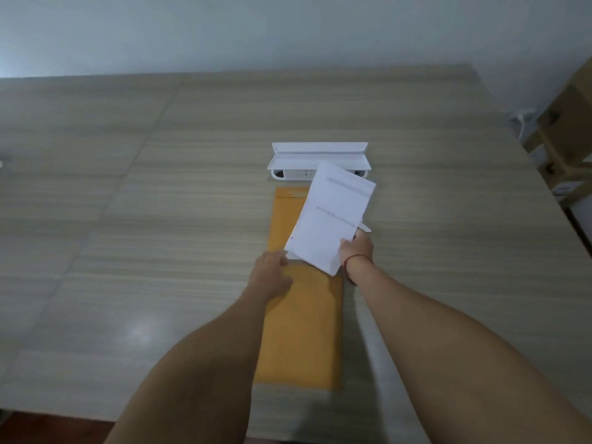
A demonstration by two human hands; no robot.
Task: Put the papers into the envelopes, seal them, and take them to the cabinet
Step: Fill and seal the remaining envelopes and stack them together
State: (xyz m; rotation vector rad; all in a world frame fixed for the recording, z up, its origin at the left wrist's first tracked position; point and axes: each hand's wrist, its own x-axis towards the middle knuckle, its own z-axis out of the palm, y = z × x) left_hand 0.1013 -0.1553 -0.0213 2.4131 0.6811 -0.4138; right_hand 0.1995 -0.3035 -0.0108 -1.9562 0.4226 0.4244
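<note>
Papers [333,216] pinched in right grip [357,246], over envelope [301,331], left grip [272,272] just beside

left hand [272,274] and right hand [357,248] extended forward, fingers curled.

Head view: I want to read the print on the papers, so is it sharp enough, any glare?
Head view: dim and soft; print on the papers is smeared, unreadable; glare is one pale patch on the table, near left, off the sheets.
</note>
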